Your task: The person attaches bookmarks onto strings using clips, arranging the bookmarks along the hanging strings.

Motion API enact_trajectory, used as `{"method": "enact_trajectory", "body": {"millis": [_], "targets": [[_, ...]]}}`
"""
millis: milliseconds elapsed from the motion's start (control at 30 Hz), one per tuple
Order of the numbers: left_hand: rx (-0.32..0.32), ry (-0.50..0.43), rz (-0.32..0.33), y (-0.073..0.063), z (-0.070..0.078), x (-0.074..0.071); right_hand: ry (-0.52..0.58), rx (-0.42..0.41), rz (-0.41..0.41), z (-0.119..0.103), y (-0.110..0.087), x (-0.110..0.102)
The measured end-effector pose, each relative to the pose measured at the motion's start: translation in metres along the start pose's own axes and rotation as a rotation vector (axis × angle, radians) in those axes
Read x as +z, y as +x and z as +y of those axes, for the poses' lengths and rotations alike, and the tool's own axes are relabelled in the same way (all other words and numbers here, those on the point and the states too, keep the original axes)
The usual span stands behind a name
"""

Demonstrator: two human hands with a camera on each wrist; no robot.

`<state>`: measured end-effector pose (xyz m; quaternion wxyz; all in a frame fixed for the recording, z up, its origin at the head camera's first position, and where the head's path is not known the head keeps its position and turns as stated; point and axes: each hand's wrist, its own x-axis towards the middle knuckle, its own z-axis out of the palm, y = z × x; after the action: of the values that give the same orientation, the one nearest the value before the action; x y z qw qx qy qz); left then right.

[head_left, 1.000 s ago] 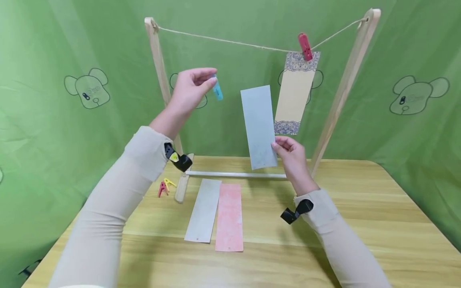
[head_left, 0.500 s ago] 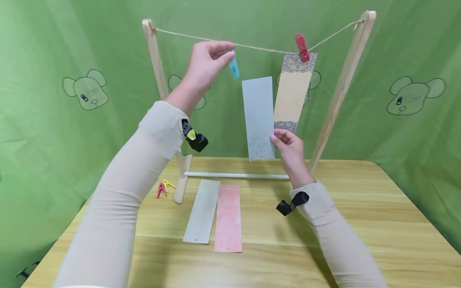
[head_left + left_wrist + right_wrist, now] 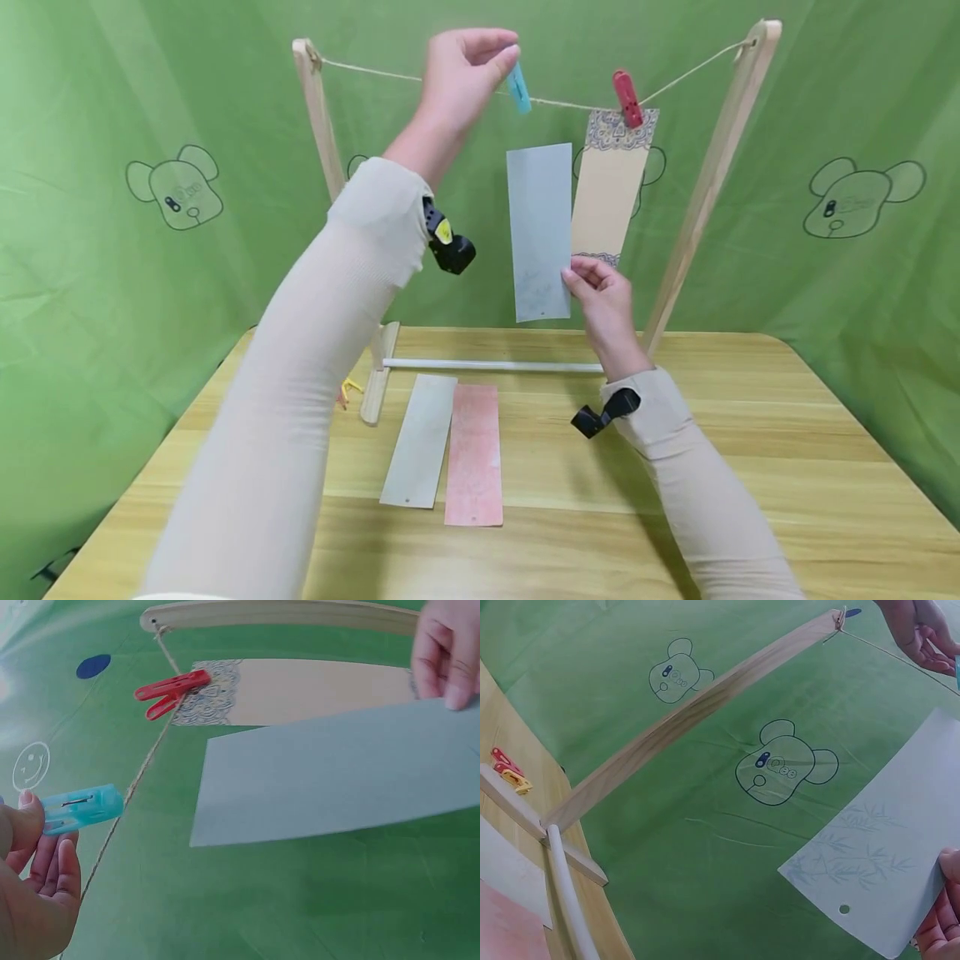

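Note:
My left hand (image 3: 467,79) pinches a light-blue clothespin (image 3: 519,90) by its handle ends, its nose pointing down and overlapping the string (image 3: 566,104). In the left wrist view the tip of the clothespin (image 3: 82,808) is right at the string. My right hand (image 3: 603,304) pinches the lower right edge of a pale blue paper bookmark (image 3: 540,229), held upright with its top edge below the string. In the right wrist view this bookmark (image 3: 877,847) shows faint bamboo leaves and a punched hole. A red clothespin (image 3: 628,98) fastens a beige patterned bookmark (image 3: 611,192) to the string at right.
The string spans two wooden posts (image 3: 708,183) joined by a white rod (image 3: 487,365). On the wooden table (image 3: 750,467) lie a pale grey-green bookmark (image 3: 420,442) and a pink one (image 3: 474,454). A yellow clothespin (image 3: 350,387) and a red clothespin (image 3: 506,761) lie beside the left foot.
My left hand has carried the light-blue clothespin up and right to the string. My right hand has lifted the pale blue bookmark slightly, and it now hangs straighter.

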<state>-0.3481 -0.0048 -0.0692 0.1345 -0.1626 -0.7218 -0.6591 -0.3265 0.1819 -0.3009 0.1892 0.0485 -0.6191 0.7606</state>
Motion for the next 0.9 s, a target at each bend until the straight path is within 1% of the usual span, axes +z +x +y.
{"method": "enact_trajectory", "body": {"millis": [167, 300, 400, 500, 667, 800, 900], "targets": [[-0.036, -0.042, 0.088, 0.009, 0.007, 0.004, 0.002, 0.013, 0.005, -0.002, 0.001, 0.001], [-0.059, -0.041, 0.179, 0.015, 0.008, 0.009, 0.039, 0.002, 0.007, -0.002, 0.004, 0.002], [-0.068, -0.028, 0.223, 0.018, 0.006, 0.014, 0.061, -0.003, 0.008, -0.003, 0.005, 0.003], [-0.077, -0.020, 0.238, 0.019, 0.004, 0.020, 0.067, -0.008, 0.015, -0.003, 0.006, 0.003], [-0.112, 0.006, 0.245, 0.018, 0.005, 0.026, 0.047, 0.000, 0.020, -0.006, 0.007, 0.005], [-0.136, 0.026, 0.238, 0.017, 0.005, 0.030, 0.056, -0.006, 0.028, -0.007, 0.009, 0.007], [-0.141, 0.037, 0.227, 0.016, 0.002, 0.032, 0.061, -0.010, 0.037, -0.008, 0.010, 0.008]]}}
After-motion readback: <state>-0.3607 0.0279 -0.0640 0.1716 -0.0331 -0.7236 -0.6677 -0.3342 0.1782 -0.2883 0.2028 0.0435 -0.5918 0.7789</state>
